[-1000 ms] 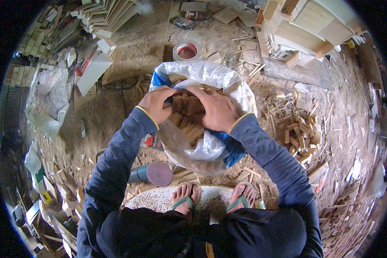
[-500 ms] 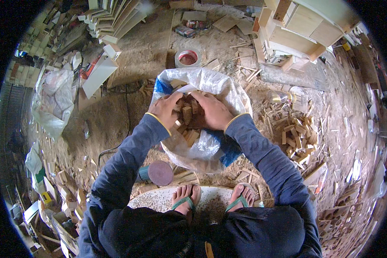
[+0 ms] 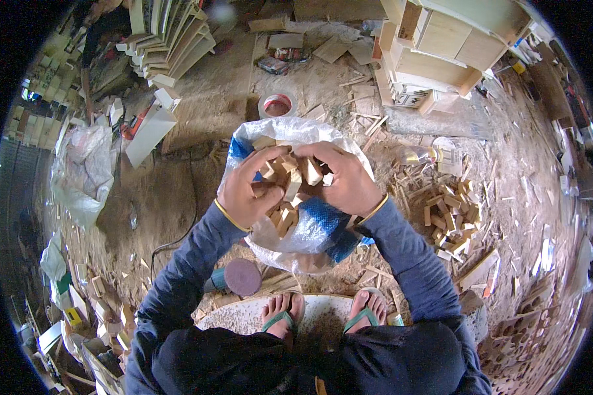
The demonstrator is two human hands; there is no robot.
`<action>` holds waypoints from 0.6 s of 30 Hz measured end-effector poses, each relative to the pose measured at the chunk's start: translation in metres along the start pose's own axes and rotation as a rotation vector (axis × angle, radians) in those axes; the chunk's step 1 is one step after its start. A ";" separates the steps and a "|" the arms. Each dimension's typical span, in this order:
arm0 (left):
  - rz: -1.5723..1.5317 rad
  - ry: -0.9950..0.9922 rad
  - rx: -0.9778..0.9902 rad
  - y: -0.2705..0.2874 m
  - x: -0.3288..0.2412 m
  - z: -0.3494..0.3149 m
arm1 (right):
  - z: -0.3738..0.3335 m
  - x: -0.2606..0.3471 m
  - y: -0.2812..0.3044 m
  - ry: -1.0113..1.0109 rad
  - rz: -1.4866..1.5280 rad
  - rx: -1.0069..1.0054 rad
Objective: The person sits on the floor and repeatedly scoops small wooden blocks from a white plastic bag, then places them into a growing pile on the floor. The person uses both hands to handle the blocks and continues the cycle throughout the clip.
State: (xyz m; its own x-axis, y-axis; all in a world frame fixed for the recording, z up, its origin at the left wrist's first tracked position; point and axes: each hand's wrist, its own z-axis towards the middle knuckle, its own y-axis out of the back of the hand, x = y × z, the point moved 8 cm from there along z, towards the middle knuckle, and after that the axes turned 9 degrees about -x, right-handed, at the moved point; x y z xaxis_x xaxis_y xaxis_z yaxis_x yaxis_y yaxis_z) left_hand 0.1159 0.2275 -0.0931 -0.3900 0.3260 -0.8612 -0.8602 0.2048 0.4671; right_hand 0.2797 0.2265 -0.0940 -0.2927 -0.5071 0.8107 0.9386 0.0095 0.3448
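Both hands are up over the open mouth of a white woven plastic sack with blue patches (image 3: 310, 227). The sack rim curls around the hands on the far side and on both sides, so there is little room there. The open room is on the near side, toward the person's two feet in green flip-flops (image 3: 323, 315), which rest on a pale round board (image 3: 244, 316).

The left hand (image 3: 247, 191) and the right hand (image 3: 346, 178) are cupped toward each other with the fingers bent. Together they hold a heap of small pale wooden blocks (image 3: 288, 181). The blocks sit between the two palms and touch the fingers of both hands. More blocks lie under the hands, inside the sack.

To the right of the right hand, well apart, a loose pile of short wood offcuts (image 3: 449, 214) lies on the sawdust floor (image 3: 171, 191). Below the left forearm stands a round dark red disc on a teal stub (image 3: 240, 276). Past the sack, on the far side, lies a roll of tape with a red middle (image 3: 278, 105).
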 end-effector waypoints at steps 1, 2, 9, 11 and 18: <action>-0.085 0.078 0.037 -0.005 0.003 -0.003 | -0.002 0.001 0.002 -0.014 0.009 -0.009; -0.261 0.136 0.062 -0.011 0.003 -0.005 | -0.004 -0.002 0.002 -0.063 0.006 0.012; -0.156 0.048 0.035 -0.018 0.007 -0.001 | -0.012 -0.006 -0.004 -0.128 0.071 -0.008; -0.331 0.182 0.018 -0.019 0.021 -0.002 | -0.009 0.000 -0.002 -0.025 0.100 -0.067; -0.771 0.334 -0.036 -0.015 0.042 -0.006 | -0.023 -0.048 -0.008 -0.633 0.728 -0.144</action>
State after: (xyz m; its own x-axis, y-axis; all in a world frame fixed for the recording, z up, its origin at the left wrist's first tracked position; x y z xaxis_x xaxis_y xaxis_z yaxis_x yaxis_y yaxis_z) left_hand 0.1106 0.2325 -0.1373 0.2392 -0.1847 -0.9532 -0.9334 0.2268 -0.2782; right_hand 0.2905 0.2313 -0.1469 0.3631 0.1385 0.9214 0.9298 0.0104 -0.3680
